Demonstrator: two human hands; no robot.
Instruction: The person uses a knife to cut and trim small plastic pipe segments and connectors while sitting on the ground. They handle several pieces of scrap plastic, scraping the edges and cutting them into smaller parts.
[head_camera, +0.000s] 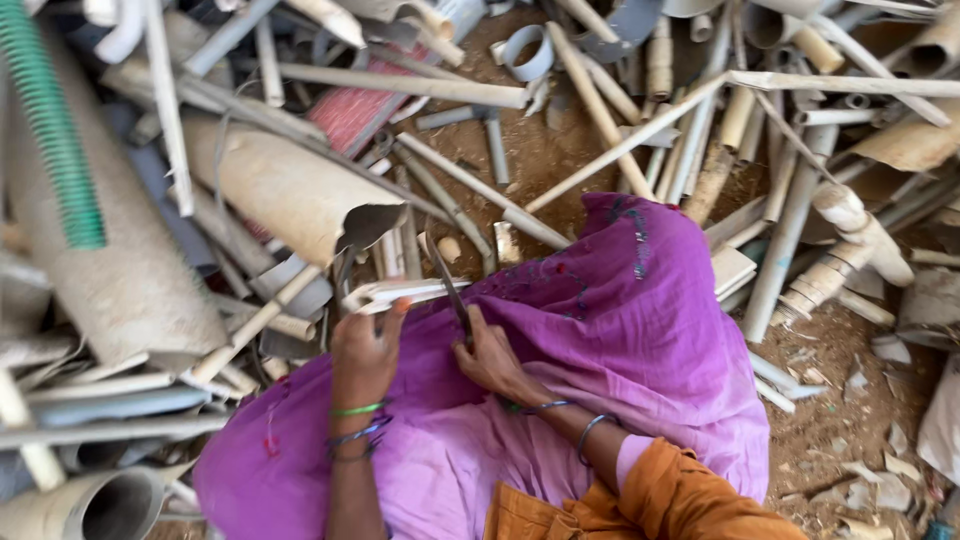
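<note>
Our left hand (365, 345) grips a pale plastic strip (400, 293); our right hand (492, 358) grips a dark blade (448, 285). A slip could cut the left fingers.

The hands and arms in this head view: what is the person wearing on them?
The left hand has a green bangle and dark thin bangles at the wrist, forearm bare. The right hand has thin dark metal bangles at the wrist; higher up, a pink cuff and an orange sleeve.
</note>
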